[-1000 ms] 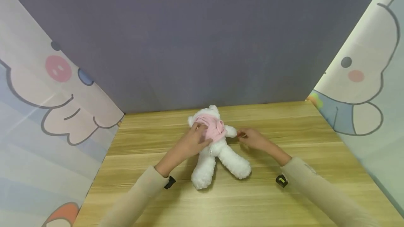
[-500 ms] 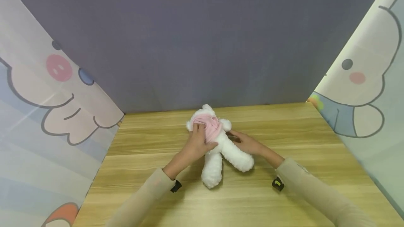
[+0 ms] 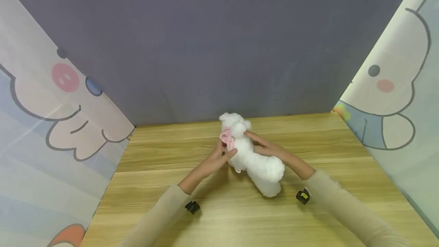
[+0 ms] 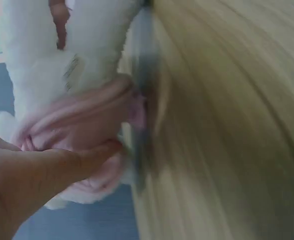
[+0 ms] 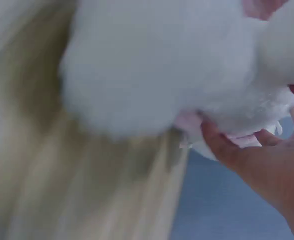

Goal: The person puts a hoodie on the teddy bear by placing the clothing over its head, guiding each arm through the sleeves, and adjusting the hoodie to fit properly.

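A fluffy white plush toy [image 3: 255,163] with a pink cloth [image 3: 227,137] round its upper body lies turned on its side near the back of the table. My left hand [image 3: 213,160] grips its left side; in the left wrist view the thumb lies across the folds of the pink cloth [image 4: 79,120]. On the other side my right hand [image 3: 269,149] holds the toy by its back and arm. The right wrist view shows that hand's thumb [image 5: 222,145] against the white fur, with the other fingers partly hidden. Both legs point toward the front right.
The wood-grain table [image 3: 219,216] ends at a grey upright panel [image 3: 219,48]. Cartoon-printed sheets [image 3: 31,136] stand at the left and right sides. A black wrist camera [image 3: 192,207] hangs under the left sleeve, another black camera [image 3: 303,196] under the right.
The toy has rolled from lying flat onto its side, its legs swinging right and coming together. My right hand has moved in from its arm to its back; my left has shifted slightly right.
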A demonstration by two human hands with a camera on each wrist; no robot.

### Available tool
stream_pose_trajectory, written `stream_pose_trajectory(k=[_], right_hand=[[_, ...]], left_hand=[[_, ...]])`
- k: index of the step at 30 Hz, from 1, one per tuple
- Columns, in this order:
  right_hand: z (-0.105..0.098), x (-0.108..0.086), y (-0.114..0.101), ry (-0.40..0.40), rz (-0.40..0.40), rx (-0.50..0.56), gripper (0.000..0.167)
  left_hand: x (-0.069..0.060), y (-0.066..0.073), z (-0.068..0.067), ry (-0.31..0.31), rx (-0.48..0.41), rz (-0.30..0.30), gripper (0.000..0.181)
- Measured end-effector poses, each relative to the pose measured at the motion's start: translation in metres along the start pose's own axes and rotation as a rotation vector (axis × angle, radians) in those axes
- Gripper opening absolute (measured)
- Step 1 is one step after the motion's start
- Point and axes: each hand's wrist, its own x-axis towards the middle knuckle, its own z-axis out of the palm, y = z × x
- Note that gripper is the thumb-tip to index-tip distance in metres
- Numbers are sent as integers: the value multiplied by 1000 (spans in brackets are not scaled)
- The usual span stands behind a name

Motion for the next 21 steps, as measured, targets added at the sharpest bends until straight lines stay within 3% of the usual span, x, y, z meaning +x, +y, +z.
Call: stream_pose_trajectory(k=[3,7,10,12,16,18,21], right_hand=[[-2,1,-8,32,-31,-182,65],[3,6,-12,20,-54,-381,68],[9,10,-16,8,-60,-460,68],[13,13,-18,10,-54,-495,67],[20,22,-19,13,-49,-611,63],[22,26,-20,13,-52,-677,63],[22,27,-22,41,-59,-734,65]], left_hand=[[3,-9,0,-72,-53,-18,82],[8,-20,3,-134,-88,-10,77],[10,-25,1,-145,-42,15,71],[9,-28,-3,-119,54,10,68],[4,-30,-14,-29,262,-57,75],[1,-29,-19,25,311,-88,81],[-6,-22,-26,112,355,-88,88]])
